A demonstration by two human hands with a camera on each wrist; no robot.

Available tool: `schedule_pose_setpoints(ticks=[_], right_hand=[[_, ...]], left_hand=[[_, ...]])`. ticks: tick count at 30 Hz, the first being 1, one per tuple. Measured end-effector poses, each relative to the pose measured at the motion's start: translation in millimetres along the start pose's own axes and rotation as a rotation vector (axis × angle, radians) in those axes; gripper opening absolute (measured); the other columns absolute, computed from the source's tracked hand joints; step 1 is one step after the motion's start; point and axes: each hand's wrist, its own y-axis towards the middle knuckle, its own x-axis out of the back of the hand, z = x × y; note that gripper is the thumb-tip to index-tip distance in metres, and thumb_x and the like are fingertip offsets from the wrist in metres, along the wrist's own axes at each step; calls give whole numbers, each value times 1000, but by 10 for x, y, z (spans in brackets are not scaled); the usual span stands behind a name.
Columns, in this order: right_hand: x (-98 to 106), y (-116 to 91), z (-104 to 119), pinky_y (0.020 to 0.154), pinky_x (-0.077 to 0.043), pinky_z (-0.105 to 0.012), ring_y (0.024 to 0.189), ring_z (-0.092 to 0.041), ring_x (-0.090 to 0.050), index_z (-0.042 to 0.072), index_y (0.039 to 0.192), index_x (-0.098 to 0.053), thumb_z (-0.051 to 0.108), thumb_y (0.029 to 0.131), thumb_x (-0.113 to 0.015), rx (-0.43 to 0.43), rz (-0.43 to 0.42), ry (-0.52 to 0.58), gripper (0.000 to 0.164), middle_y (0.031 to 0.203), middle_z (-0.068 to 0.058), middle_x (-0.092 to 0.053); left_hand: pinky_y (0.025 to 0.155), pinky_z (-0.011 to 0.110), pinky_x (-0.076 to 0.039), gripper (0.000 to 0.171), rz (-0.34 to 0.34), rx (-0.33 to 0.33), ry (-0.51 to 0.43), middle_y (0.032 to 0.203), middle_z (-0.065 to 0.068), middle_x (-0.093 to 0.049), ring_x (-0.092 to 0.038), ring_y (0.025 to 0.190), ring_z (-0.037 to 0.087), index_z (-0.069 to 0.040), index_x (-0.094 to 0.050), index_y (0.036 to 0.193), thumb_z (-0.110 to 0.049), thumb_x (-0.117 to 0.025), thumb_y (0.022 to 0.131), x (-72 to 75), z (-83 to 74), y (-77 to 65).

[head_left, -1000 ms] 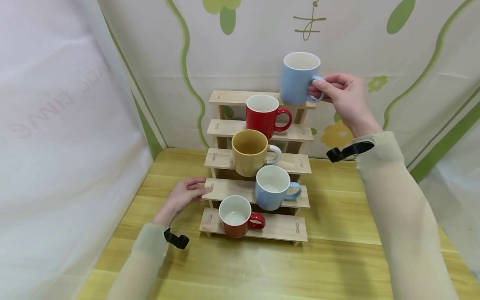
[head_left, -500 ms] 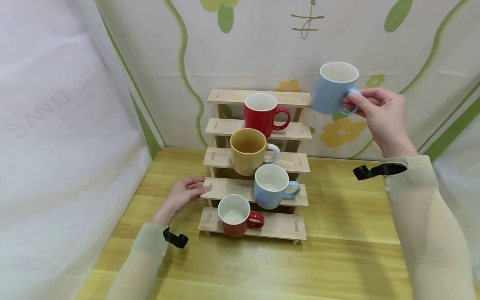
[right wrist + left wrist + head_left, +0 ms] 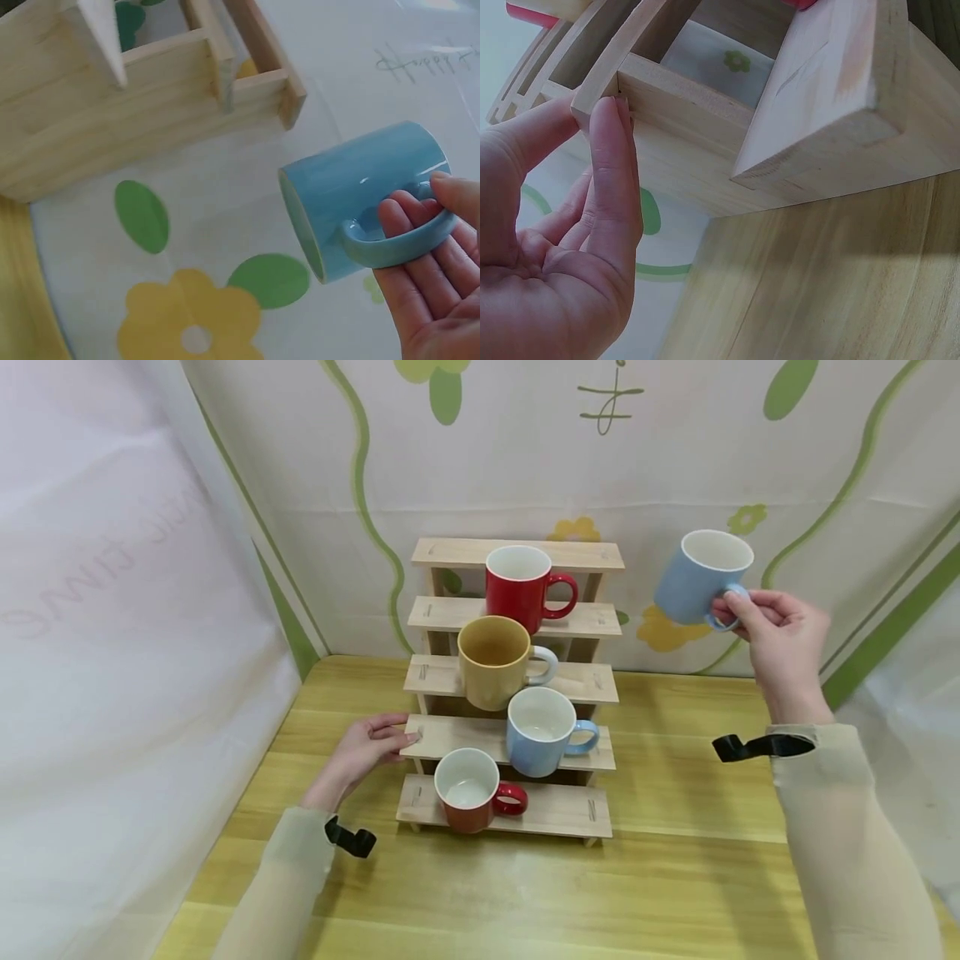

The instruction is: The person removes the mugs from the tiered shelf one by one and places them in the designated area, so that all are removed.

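My right hand (image 3: pixel 789 639) grips a light blue mug (image 3: pixel 692 587) by its handle, in the air to the right of a stepped wooden rack (image 3: pixel 465 737). Fingers pass through the handle loop (image 3: pixel 397 244), as the right wrist view shows. With thumb and fingers my left hand (image 3: pixel 362 753) pinches the left end of the rack's second-lowest shelf (image 3: pixel 600 86). On the rack stand a red mug (image 3: pixel 517 592), a yellow mug (image 3: pixel 491 670) with a white handle, a second light blue mug (image 3: pixel 538 745), and a small reddish-brown cup (image 3: pixel 468 797) with a red handle on the lowest shelf.
The rack stands on a wood-grain table (image 3: pixel 480 893). Behind it hangs a white cloth (image 3: pixel 675 452) printed with flowers and leaves, and another white cloth panel (image 3: pixel 135 660) borders the left side. The top shelf (image 3: pixel 450 552) carries no mug.
The right hand has lifted the light blue mug off the top shelf's right end, moved it right, then lowered it a little and tilted it. The left hand keeps its hold on the rack.
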Motion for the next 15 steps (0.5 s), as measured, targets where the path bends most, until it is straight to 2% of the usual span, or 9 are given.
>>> schedule_pose_setpoints(ticks=[5,9,15], right_hand=[[121,-85,-298,80,-59,-25,86,-17,-75,-6,105,-71,11,84,-85,-13,-71,-40,31,94,-11,-76],[222,-161,-592,84,-57,-23,86,-14,-74,-3,107,-71,13,84,-85,-68,-137,-78,31,94,-8,-77],[360,-255,-1063,79,-57,-16,80,-10,-74,-3,102,-72,14,86,-83,-102,-230,-166,26,87,-3,-77]], left_hand=[[93,47,-57,59,-14,4,-1,113,14,-68,-67,97,19,4,-49,145,-12,-76,94,5,19,10],[94,48,-57,59,-16,4,-1,113,14,-68,-67,97,20,4,-50,144,-12,-77,94,2,25,15],[93,47,-57,60,-14,6,0,114,15,-67,-66,98,20,4,-50,144,-14,-77,94,-3,24,13]])
